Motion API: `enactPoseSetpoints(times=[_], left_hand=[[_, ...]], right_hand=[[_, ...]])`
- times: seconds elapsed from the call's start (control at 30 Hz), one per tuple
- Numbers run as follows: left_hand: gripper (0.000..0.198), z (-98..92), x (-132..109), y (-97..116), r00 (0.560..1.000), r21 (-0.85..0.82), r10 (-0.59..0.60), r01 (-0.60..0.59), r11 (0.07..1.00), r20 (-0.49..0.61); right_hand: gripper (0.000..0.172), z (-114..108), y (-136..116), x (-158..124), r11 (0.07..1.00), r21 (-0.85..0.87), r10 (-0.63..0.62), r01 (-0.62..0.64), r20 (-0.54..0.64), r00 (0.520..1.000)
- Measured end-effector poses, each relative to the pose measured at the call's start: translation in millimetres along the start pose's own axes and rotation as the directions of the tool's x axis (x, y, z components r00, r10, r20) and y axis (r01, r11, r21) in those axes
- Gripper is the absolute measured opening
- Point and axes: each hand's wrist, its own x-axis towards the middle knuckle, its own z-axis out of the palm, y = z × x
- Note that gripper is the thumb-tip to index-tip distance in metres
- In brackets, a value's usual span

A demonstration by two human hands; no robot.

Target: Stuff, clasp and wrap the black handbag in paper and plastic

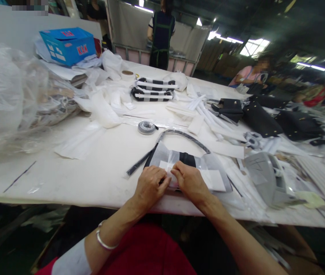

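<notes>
Close to the table's front edge lies a black handbag, mostly covered by a thin white wrapping sheet. Its long strap, sleeved in clear plastic, loops behind it and trails off to the left. My left hand is closed at the bag's near left side, fingers curled on the wrapping. Beside it, my right hand pinches the same sheet near the bag's middle. A white rectangular card rests on the bag right of my right hand. What lies under my fingertips is partly hidden.
Behind the bag are a coiled strap and wrapped black handles. A grey tape dispenser stands at right, near several black bags. Plastic wrap and a blue box are at left. A person stands beyond the table.
</notes>
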Motion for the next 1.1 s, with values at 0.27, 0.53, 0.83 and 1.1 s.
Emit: enactPoseSetpoints(times=[0.27, 0.53, 0.83, 1.1], left_hand=[[0.024, 4.9, 2.0, 4.7, 1.000, 0.178, 0.022, -0.019, 0.984, -0.013], [0.017, 1.3, 2.9, 5.2, 0.999, 0.230, 0.049, -0.042, 0.972, -0.025], [0.031, 2.9, -26.2, 25.2, 0.945, 0.392, 0.317, -0.324, 0.861, 0.087], [0.035, 4.5, -25.6, 28.8, 0.947, 0.475, 0.292, -0.320, 0.820, 0.135]], right_hand=[[0.012, 8.2, 10.0, 3.4, 0.999, -0.043, 0.025, -0.026, -0.032, 0.999], [0.014, 8.7, 13.3, 9.2, 0.995, -0.020, 0.096, -0.096, 0.032, 0.995], [0.013, 6.6, 10.2, 11.2, 0.990, -0.064, 0.132, -0.129, 0.044, 0.990], [0.008, -5.2, 5.7, 12.9, 0.978, -0.148, 0.139, -0.149, -0.072, 0.988]])
